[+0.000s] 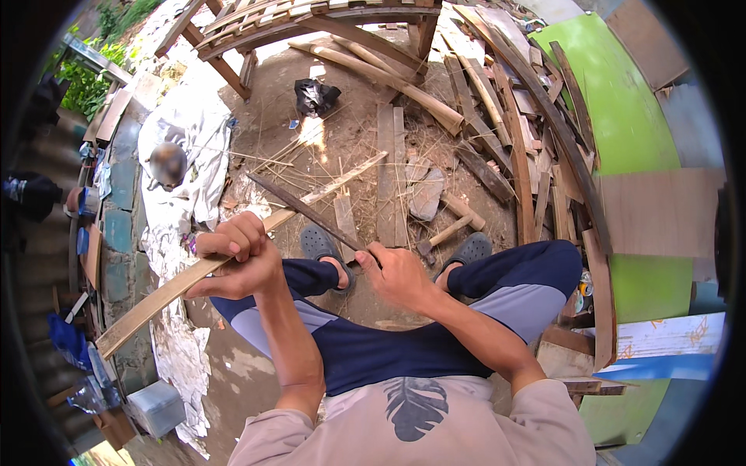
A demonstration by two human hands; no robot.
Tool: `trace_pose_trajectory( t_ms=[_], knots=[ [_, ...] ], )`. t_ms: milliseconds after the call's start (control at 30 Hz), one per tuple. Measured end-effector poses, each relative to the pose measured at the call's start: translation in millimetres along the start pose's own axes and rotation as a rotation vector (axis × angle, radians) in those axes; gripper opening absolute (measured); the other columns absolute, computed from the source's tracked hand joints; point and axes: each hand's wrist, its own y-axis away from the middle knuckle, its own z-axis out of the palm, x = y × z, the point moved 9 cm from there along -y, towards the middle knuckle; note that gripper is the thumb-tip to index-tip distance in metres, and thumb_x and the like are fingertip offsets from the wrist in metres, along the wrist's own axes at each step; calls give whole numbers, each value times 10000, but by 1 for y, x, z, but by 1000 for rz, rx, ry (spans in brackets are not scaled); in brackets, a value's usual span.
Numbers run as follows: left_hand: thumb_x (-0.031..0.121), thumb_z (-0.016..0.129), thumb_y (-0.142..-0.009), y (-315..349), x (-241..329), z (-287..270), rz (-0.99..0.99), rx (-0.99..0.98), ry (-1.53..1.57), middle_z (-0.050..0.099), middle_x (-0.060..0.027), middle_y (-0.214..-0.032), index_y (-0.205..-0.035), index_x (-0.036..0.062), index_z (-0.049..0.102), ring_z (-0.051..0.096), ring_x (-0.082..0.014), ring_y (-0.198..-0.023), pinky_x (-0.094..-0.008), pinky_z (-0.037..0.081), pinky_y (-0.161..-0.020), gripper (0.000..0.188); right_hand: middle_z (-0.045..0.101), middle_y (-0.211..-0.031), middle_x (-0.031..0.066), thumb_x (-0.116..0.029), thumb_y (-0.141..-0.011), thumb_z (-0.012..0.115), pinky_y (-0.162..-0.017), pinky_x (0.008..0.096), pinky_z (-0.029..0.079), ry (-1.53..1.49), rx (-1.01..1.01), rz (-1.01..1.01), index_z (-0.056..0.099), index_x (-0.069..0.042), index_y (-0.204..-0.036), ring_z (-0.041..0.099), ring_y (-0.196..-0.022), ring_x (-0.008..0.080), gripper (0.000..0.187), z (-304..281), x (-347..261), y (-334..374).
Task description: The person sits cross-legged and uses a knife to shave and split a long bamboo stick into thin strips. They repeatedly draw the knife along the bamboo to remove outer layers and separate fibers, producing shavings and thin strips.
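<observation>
In the left grip, a pale wooden strip is clasped, slanting from lower left to upper centre; by the right grip, a dark blade-like tool is held across it. If control is lost, the left fingers could be cut.

Passable between shoes, beneath right hand; blocked ahead-left by strip and bar, right by hammer, planks.
</observation>
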Motion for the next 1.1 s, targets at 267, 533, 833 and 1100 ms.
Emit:
trace_pose_trajectory(
  t_ms=[267, 533, 833, 1100],
  knots=[
    [888, 210, -840, 8, 3, 0, 6, 127, -70, 227, 38, -462, -665, 127, 395, 156, -87, -397, -270, 155, -422, 803, 593, -617, 257, -450, -1029, 448, -574, 542, 470, -28, -15, 22, 598, -18, -855, 613, -627, 478, 490, 5, 13, -11],
    [883, 237, -845, 5, 4, -10, -2, 156, -90, 224, 36, -462, -658, 130, 375, 146, -86, -397, -273, 136, -435, 788, 598, -626, 254, -449, -1024, 462, -578, 533, 471, 56, -46, 9, 575, -12, -824, 613, -628, 476, 494, 1, -1, -19],
    [873, 198, -856, 3, 4, -9, 34, 105, -43, 235, 28, -451, -664, 116, 349, 152, -85, -375, -256, 147, -382, 795, 632, -649, 259, -471, -1012, 463, -620, 554, 506, 51, -72, 90, 611, -3, -852, 648, -666, 476, 516, 8, 31, -26],
    [870, 194, -859, 3, 4, -25, 20, 190, -25, 217, 34, -457, -662, 119, 344, 150, -84, -376, -256, 139, -388, 792, 626, -637, 258, -463, -1005, 486, -583, 541, 503, 104, -63, 60, 608, -4, -844, 649, -649, 464, 501, 8, 6, -29]
  ],
)
